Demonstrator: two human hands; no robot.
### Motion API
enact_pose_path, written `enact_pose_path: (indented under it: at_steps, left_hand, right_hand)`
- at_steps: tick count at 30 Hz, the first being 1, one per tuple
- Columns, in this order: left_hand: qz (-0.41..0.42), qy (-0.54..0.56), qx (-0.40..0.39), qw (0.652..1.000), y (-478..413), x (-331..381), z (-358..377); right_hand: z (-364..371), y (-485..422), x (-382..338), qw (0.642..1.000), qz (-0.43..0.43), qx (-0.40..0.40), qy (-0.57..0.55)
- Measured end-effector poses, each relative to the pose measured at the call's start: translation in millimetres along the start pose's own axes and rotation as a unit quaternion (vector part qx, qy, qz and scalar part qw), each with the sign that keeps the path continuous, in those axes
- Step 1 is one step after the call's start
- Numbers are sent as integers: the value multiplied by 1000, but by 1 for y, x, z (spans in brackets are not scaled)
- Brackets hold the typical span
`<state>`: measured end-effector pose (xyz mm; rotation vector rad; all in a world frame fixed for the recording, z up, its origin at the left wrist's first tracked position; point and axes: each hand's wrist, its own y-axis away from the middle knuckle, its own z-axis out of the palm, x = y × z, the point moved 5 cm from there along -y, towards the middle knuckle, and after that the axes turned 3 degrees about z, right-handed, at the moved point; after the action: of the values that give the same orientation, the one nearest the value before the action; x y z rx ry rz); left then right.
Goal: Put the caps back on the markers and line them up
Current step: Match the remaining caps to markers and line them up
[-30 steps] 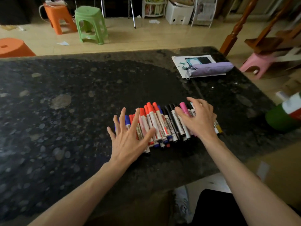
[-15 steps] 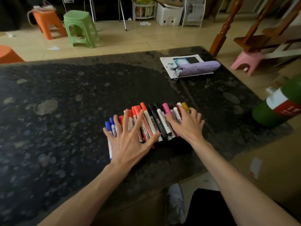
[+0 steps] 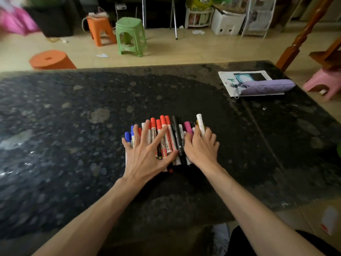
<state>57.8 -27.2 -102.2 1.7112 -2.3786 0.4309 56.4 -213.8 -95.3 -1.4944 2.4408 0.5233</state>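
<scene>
Blue, red, black and pink markers (image 3: 177,132) on a speckled black table (image 3: 73,145) (lilac pouch (image 3: 267,87) beyond)

The bare left hand (image 3: 147,156) lies palm down, fingers splayed wide. Just beside it, the bare right hand (image 3: 201,150) curls its fingers round a white plastic marker (image 3: 200,121).

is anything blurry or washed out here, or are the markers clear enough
Head view: the markers, left hand and right hand are fairly sharp; the pink thing at top left is smeared by motion blur; pale glare sits on the left of the table; wide-angle distortion slightly bows its far edge.
</scene>
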Motion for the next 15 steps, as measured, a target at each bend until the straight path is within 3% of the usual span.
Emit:
enact_pose_path:
  at_steps: [9, 15]
  left_hand:
    - [-47, -10, -6, 999, 1, -100, -34]
    - [-26, 4, -11, 1000, 2, -121, -43]
  right_hand:
    - [39, 8, -103, 996, -81, -46, 8]
    - [45, 13, -123, 993, -108, -53, 6]
